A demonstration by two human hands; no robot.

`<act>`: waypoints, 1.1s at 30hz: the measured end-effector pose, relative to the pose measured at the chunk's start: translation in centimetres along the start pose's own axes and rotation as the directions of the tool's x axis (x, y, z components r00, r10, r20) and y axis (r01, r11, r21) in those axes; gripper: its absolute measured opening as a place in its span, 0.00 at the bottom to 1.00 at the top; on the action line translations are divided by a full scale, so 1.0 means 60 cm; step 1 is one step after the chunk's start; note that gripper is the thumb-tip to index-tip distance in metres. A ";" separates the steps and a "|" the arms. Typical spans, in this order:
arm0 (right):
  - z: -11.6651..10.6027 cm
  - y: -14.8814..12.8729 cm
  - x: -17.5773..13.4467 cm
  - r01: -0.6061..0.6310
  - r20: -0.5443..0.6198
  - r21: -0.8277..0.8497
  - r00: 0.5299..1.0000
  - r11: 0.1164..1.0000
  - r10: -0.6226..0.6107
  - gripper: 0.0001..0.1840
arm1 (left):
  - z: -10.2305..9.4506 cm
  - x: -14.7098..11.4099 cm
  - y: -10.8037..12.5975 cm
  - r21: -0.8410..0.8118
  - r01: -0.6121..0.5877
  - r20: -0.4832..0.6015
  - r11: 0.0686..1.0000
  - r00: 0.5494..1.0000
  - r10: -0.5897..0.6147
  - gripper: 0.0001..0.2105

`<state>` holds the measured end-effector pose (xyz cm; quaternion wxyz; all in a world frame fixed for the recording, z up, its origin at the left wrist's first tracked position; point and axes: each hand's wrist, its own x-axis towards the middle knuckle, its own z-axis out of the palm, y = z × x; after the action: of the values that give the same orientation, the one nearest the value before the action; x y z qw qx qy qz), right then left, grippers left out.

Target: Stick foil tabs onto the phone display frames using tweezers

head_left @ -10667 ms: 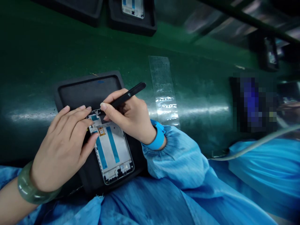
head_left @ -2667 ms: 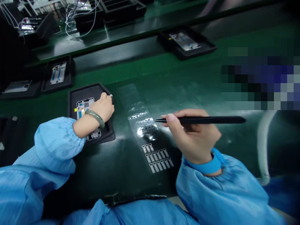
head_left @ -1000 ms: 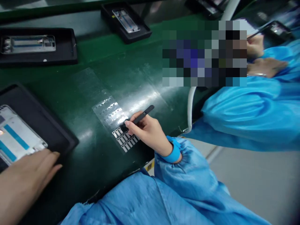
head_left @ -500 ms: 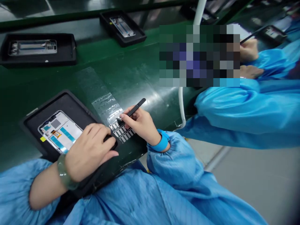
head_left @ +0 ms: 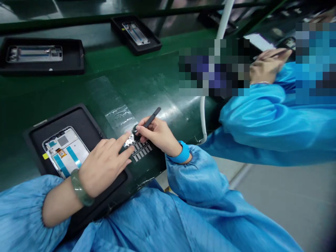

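My right hand (head_left: 160, 136) grips black tweezers (head_left: 152, 117), their tips pointing down at a clear sheet (head_left: 119, 117) on the bench. Rows of small pale, dark-edged stickers (head_left: 141, 150) cover the near end of that sheet. My left hand (head_left: 106, 161) is open, its index finger reaching to the sheet close by the tweezers' tips, which my fingers partly hide. Under the left wrist lies a black tray (head_left: 86, 120) holding a phone frame (head_left: 70, 147) with blue strips and a yellow tab. My left hand and forearm cover its lower part.
Two more black trays with phone frames, one at the far left (head_left: 69, 57) and another farther back (head_left: 136, 33), stand on the green bench (head_left: 162, 80). A white pole (head_left: 202, 119) rises on the right. Beside it are a co-worker's hands (head_left: 267, 66) and blue sleeve (head_left: 252, 119).
My left hand has shifted right from the tray's edge to the sticker sheet, its fingers now stretched out. The tweezers have moved slightly. The co-worker's hands have come together.
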<state>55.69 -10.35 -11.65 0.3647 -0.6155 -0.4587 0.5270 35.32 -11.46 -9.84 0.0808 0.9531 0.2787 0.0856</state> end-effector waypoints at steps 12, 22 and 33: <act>0.000 -0.032 -0.003 -0.017 0.009 0.267 1.000 0.963 0.015 0.14 | 0.007 0.010 -0.003 -0.147 0.072 0.078 0.987 0.995 -0.061 0.14; 0.112 -0.098 -0.022 0.140 0.142 0.336 0.970 0.931 -0.197 0.13 | -0.049 -0.062 -0.027 -0.725 0.448 0.084 0.522 0.811 -0.579 0.09; 0.172 -0.116 0.007 0.148 0.281 0.318 0.929 0.936 -0.243 0.13 | -0.054 -0.162 -0.103 -0.356 0.568 0.091 0.742 0.811 -0.577 0.22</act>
<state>44.30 -8.14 -7.16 0.4242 -0.4134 -0.4882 0.6409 23.38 -11.24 -9.10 0.2761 0.7878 0.5376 0.1189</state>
